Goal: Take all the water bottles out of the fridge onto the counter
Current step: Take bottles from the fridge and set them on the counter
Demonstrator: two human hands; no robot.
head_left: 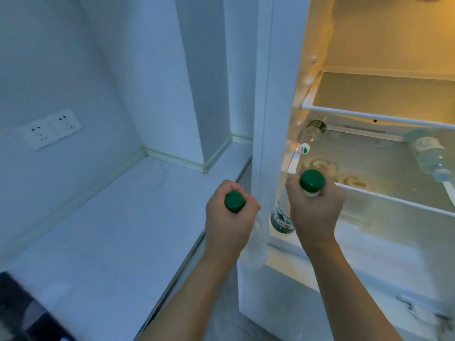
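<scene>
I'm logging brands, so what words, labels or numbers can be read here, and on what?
None can be read.
Label on the bottle in the right hand: green and white print, too blurred.
Bottle lying on the shelf, right: pale label, too blurred.
Bottle lying on the shelf, left: round green-and-white sticker, no legible text.

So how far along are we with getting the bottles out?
Nothing stands on the counter yet. In hand: the left hand and the right hand each grip a green-capped bottle by the neck, outside the fridge. Left: two bottles lying on the fridge shelf, a green-capped one and a blue-capped one.
</scene>
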